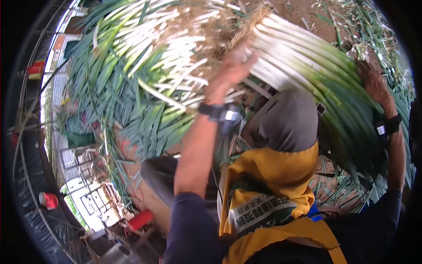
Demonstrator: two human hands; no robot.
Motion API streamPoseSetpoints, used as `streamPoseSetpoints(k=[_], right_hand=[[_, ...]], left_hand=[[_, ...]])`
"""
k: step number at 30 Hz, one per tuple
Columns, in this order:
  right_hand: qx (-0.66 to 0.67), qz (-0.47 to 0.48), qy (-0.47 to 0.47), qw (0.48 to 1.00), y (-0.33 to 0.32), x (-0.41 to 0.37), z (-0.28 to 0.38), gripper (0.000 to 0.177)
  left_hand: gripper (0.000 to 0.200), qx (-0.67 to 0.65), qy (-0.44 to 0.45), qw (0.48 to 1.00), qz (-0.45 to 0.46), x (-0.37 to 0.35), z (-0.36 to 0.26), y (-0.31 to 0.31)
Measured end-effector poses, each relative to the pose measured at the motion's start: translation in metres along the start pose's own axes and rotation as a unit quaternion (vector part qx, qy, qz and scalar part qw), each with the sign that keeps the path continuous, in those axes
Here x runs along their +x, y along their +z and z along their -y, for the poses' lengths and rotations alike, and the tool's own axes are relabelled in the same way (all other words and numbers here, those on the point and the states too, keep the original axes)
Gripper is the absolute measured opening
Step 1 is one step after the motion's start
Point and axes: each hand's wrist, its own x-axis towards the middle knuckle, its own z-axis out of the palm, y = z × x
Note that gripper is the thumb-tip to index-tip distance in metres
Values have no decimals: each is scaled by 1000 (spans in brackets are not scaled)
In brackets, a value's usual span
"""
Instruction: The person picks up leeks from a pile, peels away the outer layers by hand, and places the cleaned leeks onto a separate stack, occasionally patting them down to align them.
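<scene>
A wide row of leeks (303, 57) lies side by side across the upper right, white stems and roots toward the upper middle, green leaves running down to the right. At the root end, on the near side of the white stems, is my left hand (235, 64), blurred, its fingers apart and nothing seen in them. My right hand (373, 83) rests at the far right edge of the row, against the green part; its fingers are partly hidden by shadow and leaves. A large heap of loose leeks (145, 75) spreads over the upper left.
My knee (285, 119) and yellow apron (268, 176) are below the row. Cut leaves (387, 39) litter the ground at the upper right. A red cylinder (140, 219) lies at the lower left, near a bright doorway (90, 198). A green sack (79, 132) stands at the left.
</scene>
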Motion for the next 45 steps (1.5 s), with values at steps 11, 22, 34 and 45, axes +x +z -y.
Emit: streamPoseSetpoints(k=[11, 22, 34, 45], right_hand=[[70, -66, -237, 967, -103, 78, 197, 45], [204, 256, -535, 779, 118, 137, 590, 23], [310, 322, -334, 830, 312, 82, 856, 64], [468, 295, -463, 692, 284, 77, 843, 30]], left_hand=[[63, -93, -111, 962, -232, -241, 46, -165], [75, -291, -95, 859, -411, -300, 102, -195], [79, -241, -5, 782, -575, -375, 101, -216], [78, -456, -46, 730, -507, -397, 108, -243]])
